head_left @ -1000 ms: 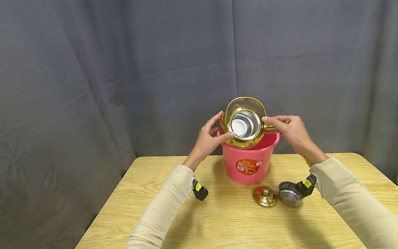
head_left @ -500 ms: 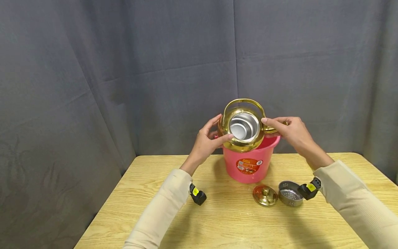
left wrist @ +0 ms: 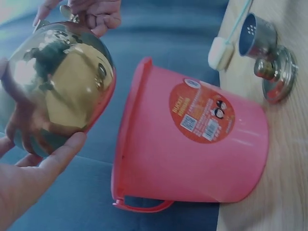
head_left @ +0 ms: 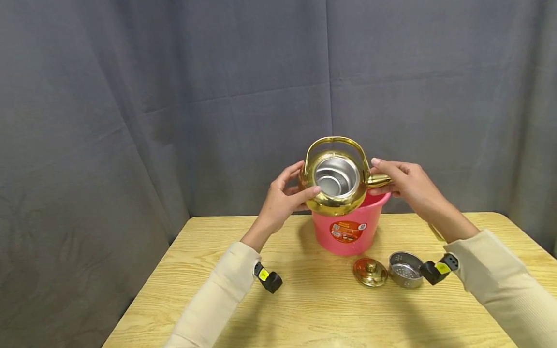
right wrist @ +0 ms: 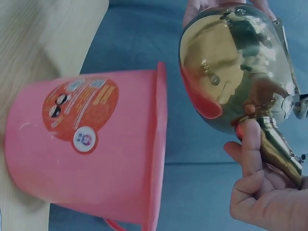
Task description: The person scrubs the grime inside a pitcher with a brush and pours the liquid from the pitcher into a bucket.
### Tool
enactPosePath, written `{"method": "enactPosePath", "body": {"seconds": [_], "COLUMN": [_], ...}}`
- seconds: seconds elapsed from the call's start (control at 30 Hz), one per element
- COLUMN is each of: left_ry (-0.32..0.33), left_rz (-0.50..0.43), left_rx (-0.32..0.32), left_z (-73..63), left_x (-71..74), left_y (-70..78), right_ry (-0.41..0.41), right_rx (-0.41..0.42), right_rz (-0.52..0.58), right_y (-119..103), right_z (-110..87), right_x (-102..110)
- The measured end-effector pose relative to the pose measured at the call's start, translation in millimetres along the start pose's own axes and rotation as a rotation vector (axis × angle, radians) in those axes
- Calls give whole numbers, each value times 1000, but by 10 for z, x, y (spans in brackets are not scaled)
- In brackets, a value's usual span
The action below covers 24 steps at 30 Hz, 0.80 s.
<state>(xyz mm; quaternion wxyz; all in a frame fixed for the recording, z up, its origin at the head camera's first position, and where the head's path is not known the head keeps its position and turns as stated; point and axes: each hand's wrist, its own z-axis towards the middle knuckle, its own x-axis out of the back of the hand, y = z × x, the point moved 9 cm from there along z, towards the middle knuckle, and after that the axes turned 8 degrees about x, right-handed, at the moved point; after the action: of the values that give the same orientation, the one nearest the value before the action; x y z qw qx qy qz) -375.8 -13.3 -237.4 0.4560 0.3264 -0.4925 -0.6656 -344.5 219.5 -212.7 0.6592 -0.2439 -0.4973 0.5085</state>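
A gold kettle (head_left: pixel 334 205) with a steel-lined interior is held up over the pink bucket (head_left: pixel 348 232), its lidless mouth tipped toward me and its arched handle raised. My left hand (head_left: pixel 283 198) grips the kettle's body, thumb near the mouth's rim and fingers round the side. At the spout is my right hand (head_left: pixel 404 183). In the right wrist view its fingers (right wrist: pixel 251 154) curl about the spout (right wrist: pixel 279 154), while in the head view the thumb is lifted. On the table lie a gold lid (head_left: pixel 370 272) and a perforated steel strainer (head_left: pixel 405 269).
A wooden table (head_left: pixel 313 309) bears the bucket, lid and strainer. A grey curtain (head_left: pixel 261 72) hangs behind. A white object (left wrist: pixel 220 53) with a teal cord lies beyond the strainer; its kind is unclear. Part of a gold thing (head_left: pixel 436 232) shows beside my right forearm.
The kettle and my left hand have moved slightly left and a little lower. My right thumb has lifted away from the kettle, and more of the spout shows. Bucket, lid and strainer stay put.
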Motion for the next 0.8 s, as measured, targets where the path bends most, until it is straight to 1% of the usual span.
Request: {"method": "enactPosePath", "body": {"seconds": [0.1,0.17,0.37,0.57,0.67,0.8], "left_ry": [6,14,63,71,68,54], "left_rz": [-22,-32,-59,-46,-50,-56], "left_rx": [7,17,49,72,79,81], "left_z": [-47,-68,-126,-290,-375,-449], "left_x": [24,42,124,184,205,221], "left_y": [38,48,20,49,75,74], "right_ry": [-9,0,22,-16,-32,-55], "right_rx": [12,31,108,152,167,188], "right_rz": [22,38,90,126,185,347], "right_y": [-60,-99,-183,-268,-310,-337], "right_z": [-22,-34,-68,-150,-186,-221], "right_x": [-30,-39,-82,-185,-229,-280]}}
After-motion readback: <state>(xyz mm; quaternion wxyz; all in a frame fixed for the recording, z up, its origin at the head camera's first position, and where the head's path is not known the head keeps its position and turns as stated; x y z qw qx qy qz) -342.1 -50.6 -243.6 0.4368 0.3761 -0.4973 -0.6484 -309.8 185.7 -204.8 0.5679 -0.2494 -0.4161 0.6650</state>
